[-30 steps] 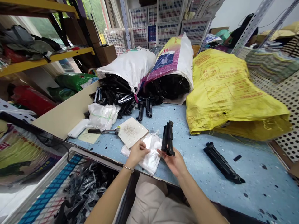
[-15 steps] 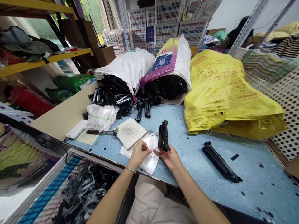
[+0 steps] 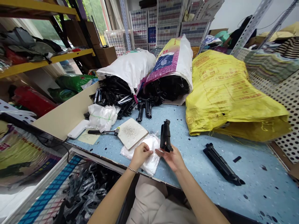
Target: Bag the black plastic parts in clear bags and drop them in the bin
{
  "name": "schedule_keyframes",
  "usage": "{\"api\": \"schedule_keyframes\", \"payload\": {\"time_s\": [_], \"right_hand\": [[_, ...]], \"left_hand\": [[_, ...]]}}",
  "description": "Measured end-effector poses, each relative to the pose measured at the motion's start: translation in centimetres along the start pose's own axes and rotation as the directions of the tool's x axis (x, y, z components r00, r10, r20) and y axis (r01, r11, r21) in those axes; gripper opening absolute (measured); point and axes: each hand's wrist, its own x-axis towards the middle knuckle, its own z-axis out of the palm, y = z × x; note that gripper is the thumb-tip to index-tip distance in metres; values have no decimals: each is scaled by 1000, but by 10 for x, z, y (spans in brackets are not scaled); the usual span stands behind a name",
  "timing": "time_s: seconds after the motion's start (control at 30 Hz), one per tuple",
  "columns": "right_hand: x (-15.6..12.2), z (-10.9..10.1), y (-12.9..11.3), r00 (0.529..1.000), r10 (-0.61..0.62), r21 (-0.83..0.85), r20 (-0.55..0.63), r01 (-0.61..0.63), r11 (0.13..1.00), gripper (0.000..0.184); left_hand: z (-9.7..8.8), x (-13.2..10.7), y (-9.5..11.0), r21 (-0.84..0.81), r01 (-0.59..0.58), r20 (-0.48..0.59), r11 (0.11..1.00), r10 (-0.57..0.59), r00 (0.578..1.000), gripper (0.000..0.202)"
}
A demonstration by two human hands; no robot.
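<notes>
My right hand point(image 3: 173, 158) grips the lower end of a long black plastic part point(image 3: 165, 135), which stands nearly upright above the table. Close by on the left, my left hand point(image 3: 140, 156) is closed in a pinch; whatever lies between the fingertips is too small to make out. Beneath both hands is a stack of thin white plastic bags point(image 3: 151, 164). A cream square board point(image 3: 130, 133) strewn with tiny metal bits touches the stack. Beside the board lies a small hammer point(image 3: 105, 132) with a black handle. Another long black part point(image 3: 223, 165) rests at the right.
Two woven sacks, one white point(image 3: 130, 62) and one printed point(image 3: 174, 59), spill black parts point(image 3: 126, 105) at the back. A yellow sack point(image 3: 233, 96) slumps at right. A bundle of clear bags point(image 3: 102, 118) sits left. Below, a crate point(image 3: 50, 189) holds bagged black pieces.
My hands have drawn slightly apart, and the black part in my right hand has turned a little. The whole view has shifted slightly.
</notes>
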Motion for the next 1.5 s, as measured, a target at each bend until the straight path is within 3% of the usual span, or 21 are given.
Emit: {"api": "schedule_keyframes", "payload": {"time_s": [0.17, 0.33, 0.57, 0.73, 0.9, 1.1, 1.3, 1.5], "right_hand": [[-5, -2, -4, 998, 31, 36, 53, -33, 999, 17], [-1, -4, 5, 997, 75, 77, 17, -77, 994, 16], [0, -8, 9, 997, 76, 24, -11, -76, 997, 19], [-2, -7, 7, 998, 61, 10, -24, -61, 998, 22], [-3, -8, 3, 998, 60, 2, -28, -59, 998, 22], [-4, -9, 4, 998, 52, -28, -36, -53, 998, 19], [-7, -7, 6, 999, 33, -36, -42, -34, 999, 21], [-16, -10, 4, 998, 58, 11, -31, -57, 998, 19]], "left_hand": [[0, 0, -3, -29, -2, 35, 1000, 3, 999, 12], [1, -2, -1, -18, -18, 53, 1000, 18, 998, 7], [1, -9, 9, 124, -71, -41, 990, 77, 996, 8], [5, -16, 15, 403, -173, 66, 899, 160, 985, 17], [-4, -13, 19, 467, -217, 46, 857, 222, 974, 17], [-8, -20, 22, 634, -329, 152, 700, 305, 940, 24], [-11, -18, 23, 708, -324, 124, 627, 341, 932, 30], [-21, -16, 20, 698, -388, 137, 602, 419, 897, 44]]}}
